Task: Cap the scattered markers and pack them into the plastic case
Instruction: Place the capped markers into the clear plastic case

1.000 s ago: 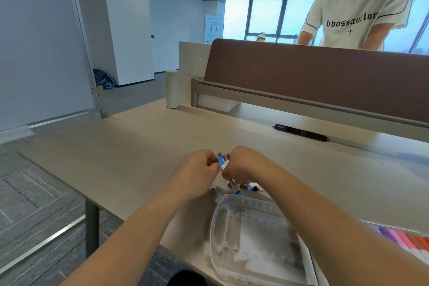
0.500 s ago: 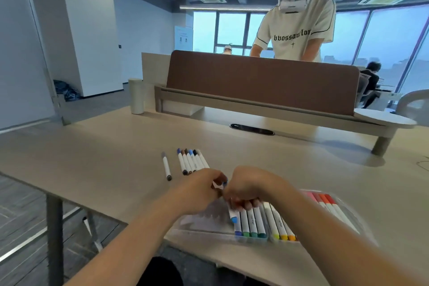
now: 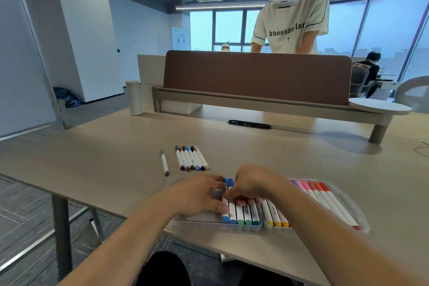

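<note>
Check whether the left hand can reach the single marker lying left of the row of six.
Probably yes: the single marker lies on bare desk just beyond the left hand, nothing between them. That hand holds a blue marker at the case, so it must let go first.

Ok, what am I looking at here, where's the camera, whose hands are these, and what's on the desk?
No machine: the camera sits on a person's head, looking down at their own bare hands. On the desk lies a clear plastic case holding a row of coloured markers. Beyond it six loose markers lie side by side, a single marker apart on their left. The left hand pinches the leftmost blue marker in the case; the right hand rests curled fingers on its neighbours, grip unclear.
</note>
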Demonstrator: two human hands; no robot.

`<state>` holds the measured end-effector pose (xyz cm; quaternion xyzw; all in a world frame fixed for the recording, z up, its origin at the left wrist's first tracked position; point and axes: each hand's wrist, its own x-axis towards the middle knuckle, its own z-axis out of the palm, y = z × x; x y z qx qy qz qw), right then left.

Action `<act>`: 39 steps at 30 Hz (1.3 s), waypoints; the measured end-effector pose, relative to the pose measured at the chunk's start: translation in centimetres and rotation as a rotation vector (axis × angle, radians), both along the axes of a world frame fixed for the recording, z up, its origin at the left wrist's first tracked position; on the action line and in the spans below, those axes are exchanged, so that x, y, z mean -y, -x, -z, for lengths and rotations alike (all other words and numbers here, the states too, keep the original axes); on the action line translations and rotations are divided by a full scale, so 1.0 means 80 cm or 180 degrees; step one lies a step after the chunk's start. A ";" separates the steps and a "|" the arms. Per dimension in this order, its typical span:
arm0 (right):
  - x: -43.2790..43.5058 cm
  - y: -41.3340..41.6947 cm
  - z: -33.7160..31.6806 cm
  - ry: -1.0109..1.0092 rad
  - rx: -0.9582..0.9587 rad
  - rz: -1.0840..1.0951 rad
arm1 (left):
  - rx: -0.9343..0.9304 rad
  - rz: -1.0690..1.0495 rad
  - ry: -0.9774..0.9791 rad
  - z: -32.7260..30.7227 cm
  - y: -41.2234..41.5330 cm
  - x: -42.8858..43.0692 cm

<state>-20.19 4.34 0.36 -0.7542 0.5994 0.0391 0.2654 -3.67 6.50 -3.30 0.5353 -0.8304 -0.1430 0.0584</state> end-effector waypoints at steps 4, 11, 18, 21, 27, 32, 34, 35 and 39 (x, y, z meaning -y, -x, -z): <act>0.001 -0.004 0.000 -0.0012 -0.0130 -0.0070 | -0.0014 0.0039 -0.0032 0.002 0.002 0.003; 0.005 -0.011 -0.005 -0.0058 -0.0360 -0.0177 | -0.0178 -0.0057 -0.0104 0.000 0.001 0.005; 0.028 -0.035 -0.001 0.0461 -0.0363 -0.0026 | -0.1242 -0.0681 0.0038 -0.013 -0.015 0.016; 0.046 -0.052 0.002 0.0724 -0.0219 0.0062 | -0.1608 -0.1018 0.0177 -0.017 -0.034 0.030; 0.105 -0.105 0.020 0.0924 0.0031 0.0276 | -0.1994 -0.1688 0.0411 -0.034 -0.082 0.059; 0.141 -0.141 0.022 0.1081 -0.0051 0.0328 | -0.2092 -0.1772 0.0431 -0.041 -0.106 0.081; 0.150 -0.152 0.024 0.1136 -0.0182 0.0325 | -0.2100 -0.1798 0.0417 -0.039 -0.113 0.087; 0.153 -0.158 0.025 0.1140 -0.0253 0.0307 | -0.2107 -0.1811 0.0404 -0.038 -0.116 0.089; 0.163 -0.171 0.025 0.1026 -0.0489 0.0213 | -0.2205 -0.1834 0.0339 -0.031 -0.124 0.097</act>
